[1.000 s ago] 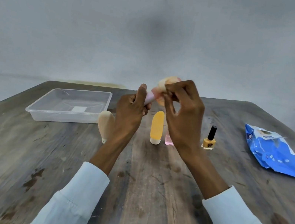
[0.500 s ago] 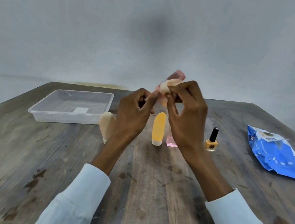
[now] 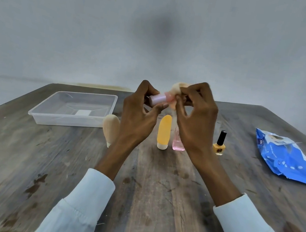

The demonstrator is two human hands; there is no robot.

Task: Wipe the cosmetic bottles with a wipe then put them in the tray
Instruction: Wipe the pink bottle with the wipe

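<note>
My left hand [image 3: 138, 113] holds a small pink bottle [image 3: 158, 99] by its pale cap end, lying roughly level above the table. My right hand [image 3: 194, 118] pinches a crumpled pale wipe [image 3: 179, 87] against the bottle's other end. On the table below stand an orange tube [image 3: 164, 132], a small pink glass bottle [image 3: 178, 143] partly behind my right hand, and a yellow nail polish bottle [image 3: 219, 144] with a black cap. A beige tube [image 3: 110, 127] stands left of my left wrist. The clear plastic tray [image 3: 70, 122] sits at the back left with nothing but a label inside.
A blue pack of wipes [image 3: 286, 158] lies on the right of the worn wooden table [image 3: 154, 197]. A plain grey wall stands behind the table. The table's front edge runs just under my sleeves.
The pink bottle has tipped from pointing up to lying level, its cap end now showing left in my left hand. The wipe in my right hand has shifted over its far end.
</note>
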